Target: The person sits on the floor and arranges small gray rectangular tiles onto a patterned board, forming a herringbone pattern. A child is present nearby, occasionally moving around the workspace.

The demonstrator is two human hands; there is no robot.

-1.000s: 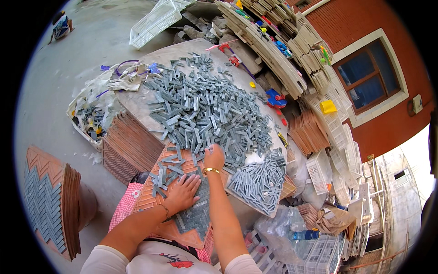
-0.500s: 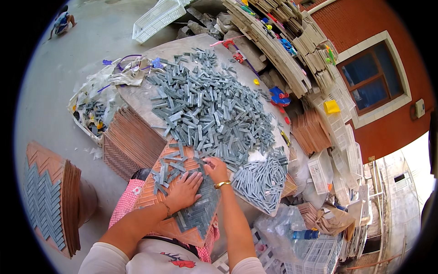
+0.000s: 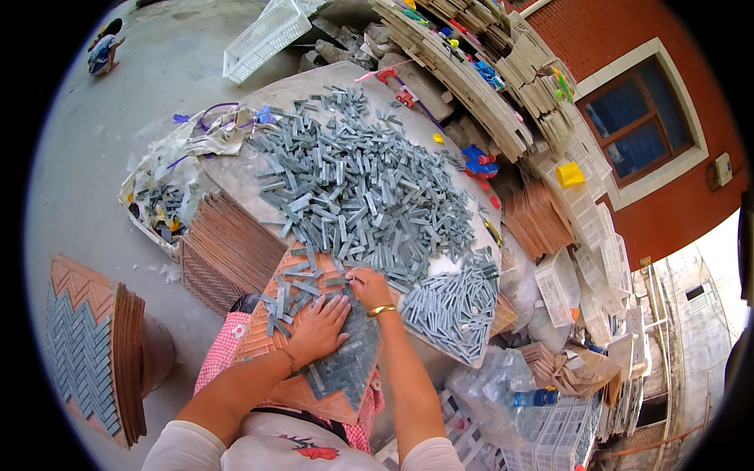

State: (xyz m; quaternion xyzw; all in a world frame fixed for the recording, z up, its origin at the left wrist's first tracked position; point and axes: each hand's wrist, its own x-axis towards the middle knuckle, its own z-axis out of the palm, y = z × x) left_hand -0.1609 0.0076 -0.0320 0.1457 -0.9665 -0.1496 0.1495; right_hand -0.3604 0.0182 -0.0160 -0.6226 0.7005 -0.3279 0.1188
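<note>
An orange-brown grooved tray (image 3: 334,403) lies across my lap, with dark grey-green tile strips set in its herringbone grooves. My left hand (image 3: 320,326) rests palm down on the tray, its fingers stretched out over the laid strips. Beside it, my right hand (image 3: 367,288) pinches the end of a tile strip (image 3: 338,281) at the tray's upper edge. Several loose strips (image 3: 289,297) lie on the tray's upper left part. Past my hands a large heap of tile strips (image 3: 361,184) covers much of the table (image 3: 245,166).
Thinner strips (image 3: 452,302) are piled at the table's right corner. Brown grooved trays (image 3: 228,243) are stacked at the left; another stack (image 3: 82,353) carries a filled herringbone sheet. White crates (image 3: 263,43), plastic bags (image 3: 491,385) and stacked boards (image 3: 463,86) surround the table. A person (image 3: 102,53) crouches far left.
The view has shifted slightly. My left hand stays flat on the tray, and my right fingers have barely moved at the strip by the tray's upper edge.
</note>
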